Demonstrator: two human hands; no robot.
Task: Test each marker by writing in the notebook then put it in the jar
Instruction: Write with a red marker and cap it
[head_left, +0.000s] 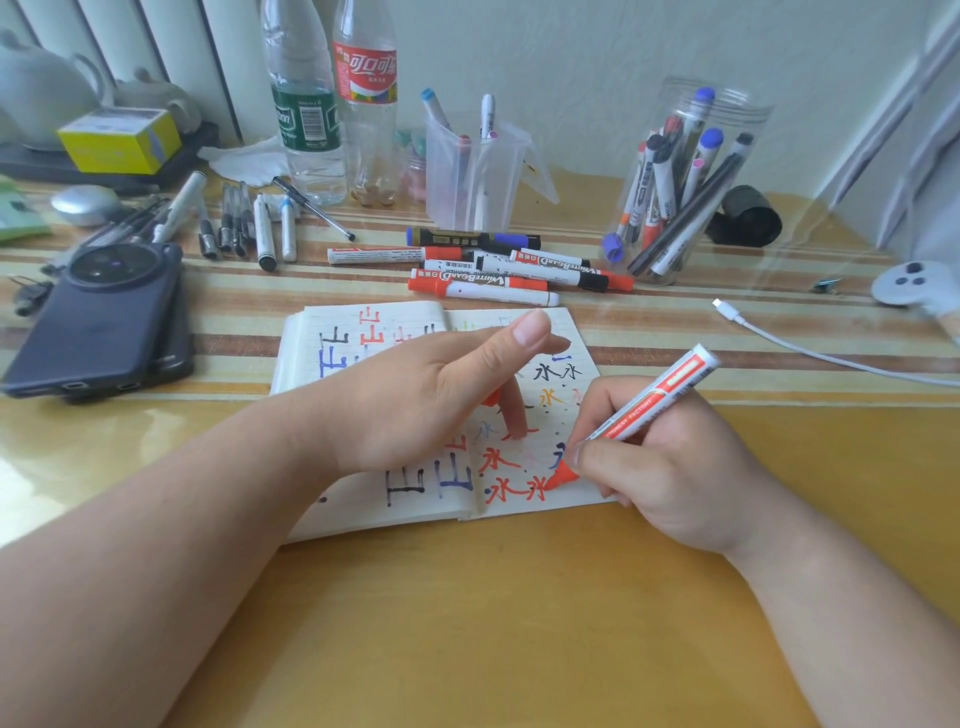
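Pinned notebook (415, 501) flat on bench (493, 597) w/ left hand (415, 405): one of its fingers (514, 415) straight down on the R page, thumb out. Hid rest of those fingers under palm, so cannot tell their state. Glimpsed orange bit (491, 399) under there, poss. the cap. Wrote at bottom of R page w/ orange marker (654, 400), tip on paper beside red characters. Gripped it low on the barrel in right hand (675, 467), fingers wrapped tight. Ran long axis from tip at lower L up to butt at upper R, i.e. butt already aimed roughly at jar (737, 114). Stood jar at far R of bench, well apart, beyond loose markers (493, 275). Judged right hand nearer for the drop.
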